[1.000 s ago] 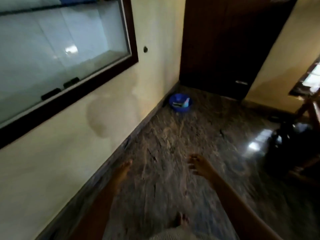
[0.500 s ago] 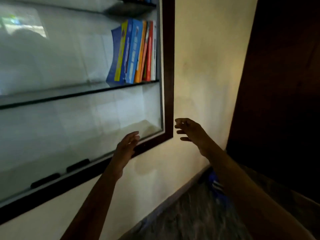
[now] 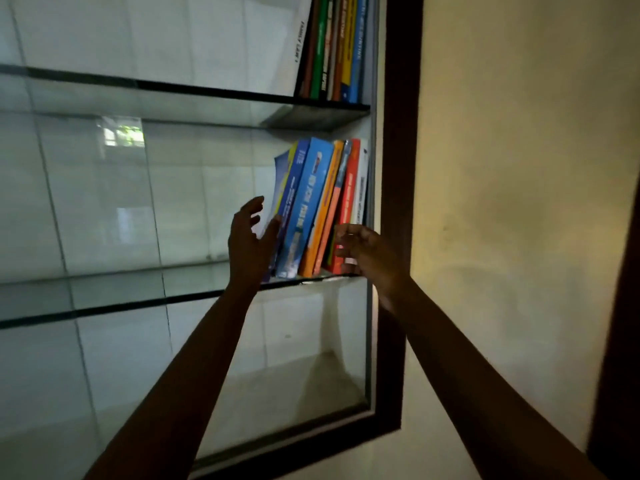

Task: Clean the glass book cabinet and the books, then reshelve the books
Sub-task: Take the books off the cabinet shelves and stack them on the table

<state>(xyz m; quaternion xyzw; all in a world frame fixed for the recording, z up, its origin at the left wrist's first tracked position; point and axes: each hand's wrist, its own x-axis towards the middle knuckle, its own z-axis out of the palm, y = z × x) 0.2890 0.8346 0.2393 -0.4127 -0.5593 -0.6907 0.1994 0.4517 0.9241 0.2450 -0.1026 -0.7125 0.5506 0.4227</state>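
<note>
A wall-set glass book cabinet with a dark wooden frame (image 3: 400, 168) has glass shelves. On its middle shelf (image 3: 104, 308) several leaning books (image 3: 311, 206) in blue, orange and red stand at the right end. My left hand (image 3: 249, 244) is raised at the left side of that row, fingers spread, thumb by the leftmost blue book. My right hand (image 3: 367, 254) is at the row's right end, fingers loosely curled in front of the red and white books; whether it touches them is unclear. More books (image 3: 332, 46) stand on the upper shelf (image 3: 173, 88).
A cream wall (image 3: 519, 202) lies right of the cabinet, with a dark door edge (image 3: 620, 341) at the far right. The bottom compartment (image 3: 277, 386) and the left parts of the shelves hold no books.
The view swung up from the floor to the cabinet. Both hands rose from near the lower frame to the two ends of the middle-shelf book row.
</note>
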